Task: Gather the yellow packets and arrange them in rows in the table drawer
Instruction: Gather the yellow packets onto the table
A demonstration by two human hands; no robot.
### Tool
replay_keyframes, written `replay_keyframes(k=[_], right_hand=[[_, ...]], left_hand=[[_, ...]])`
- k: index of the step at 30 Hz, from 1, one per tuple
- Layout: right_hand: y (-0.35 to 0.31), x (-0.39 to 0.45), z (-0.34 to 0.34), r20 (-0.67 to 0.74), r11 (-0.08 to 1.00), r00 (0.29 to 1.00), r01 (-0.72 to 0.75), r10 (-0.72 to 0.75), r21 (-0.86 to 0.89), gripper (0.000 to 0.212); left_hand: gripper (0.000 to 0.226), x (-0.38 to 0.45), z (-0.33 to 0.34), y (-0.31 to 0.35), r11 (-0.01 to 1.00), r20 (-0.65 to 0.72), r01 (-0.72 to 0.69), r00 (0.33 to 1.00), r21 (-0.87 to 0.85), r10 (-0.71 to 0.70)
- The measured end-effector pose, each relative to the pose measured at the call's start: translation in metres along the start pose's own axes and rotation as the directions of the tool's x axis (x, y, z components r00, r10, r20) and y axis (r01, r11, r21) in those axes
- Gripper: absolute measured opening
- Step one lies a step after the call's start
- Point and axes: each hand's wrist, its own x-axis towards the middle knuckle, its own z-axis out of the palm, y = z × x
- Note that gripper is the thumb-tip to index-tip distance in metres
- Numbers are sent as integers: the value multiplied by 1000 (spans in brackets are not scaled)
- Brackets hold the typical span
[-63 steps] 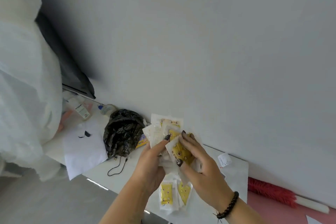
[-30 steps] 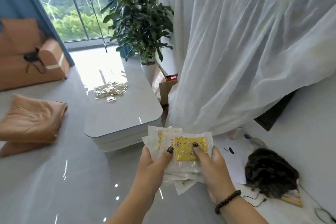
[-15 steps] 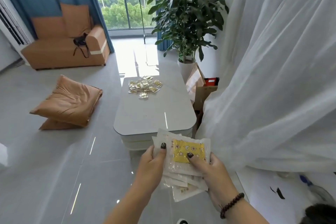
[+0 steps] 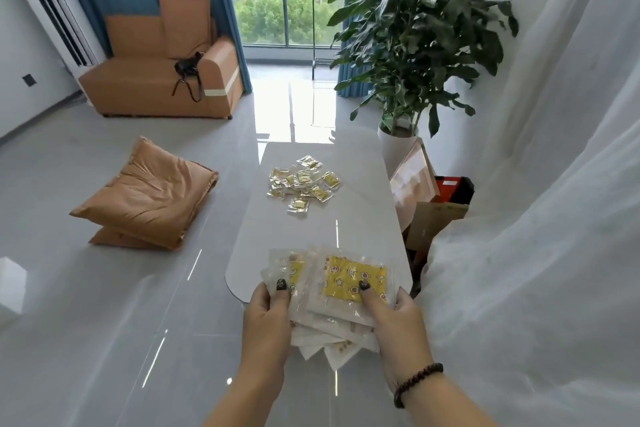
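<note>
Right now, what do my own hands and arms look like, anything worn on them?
Both forearms are bare, no sleeves showing. The right hand has a dark beaded bracelet at its wrist. The left hand wears nothing at its wrist. The thumbnails are painted dark.

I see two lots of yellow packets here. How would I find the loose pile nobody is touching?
Start at the long white table running away from the person toward the window. Past its middle lies the scattered pile of small yellow packets. Unlike the larger packets gripped by the left hand and right hand, no hand touches it.
</note>
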Motion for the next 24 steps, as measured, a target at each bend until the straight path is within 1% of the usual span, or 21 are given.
replay_keyframes(k=[1,4,8,10,12,13,14,16,18,20,22,24], right_hand=[[-1,15,10,-11,1000,1000,-15,15,3,16],[-7,61,40,-33,999,999,-30,29,-33,16],[-18,124,82,-68,996,997,-29,24,-82,16],[-23,154,102,-110,995,994,-36,27,-88,21],[-28,185,121,-144,997,988,-57,48,-58,35],[-30,200,130,-163,996,983,-87,80,-35,41],[-32,215,139,-180,994,978,-109,106,-7,41],[-37,243,154,-221,990,965,-137,141,36,29],[-40,273,165,-281,987,946,-156,159,33,28],[-42,309,177,-318,986,935,-166,160,7,32],[-38,349,185,-339,984,928,-177,156,-30,36],[-32,394,191,-348,977,919,-212,185,-39,36]], left_hand=[[22,15,1,5,1000,-3,3,1000,-11,-3],[14,63,4,24,1000,49,6,999,-19,-5],[21,143,6,46,998,99,-35,995,59,29],[22,181,7,58,997,111,-25,994,71,17],[21,219,10,72,999,110,-7,994,47,2],[20,238,12,76,999,101,19,995,27,-22],[20,256,14,80,998,85,55,995,4,-55],[21,290,19,87,991,49,124,991,-43,-122],[21,322,27,89,984,10,169,986,-61,-169],[20,356,38,87,977,-39,203,978,-72,-206],[20,392,52,79,969,-100,232,966,-87,-241],[21,429,68,72,960,-158,255,950,-114,-271]])
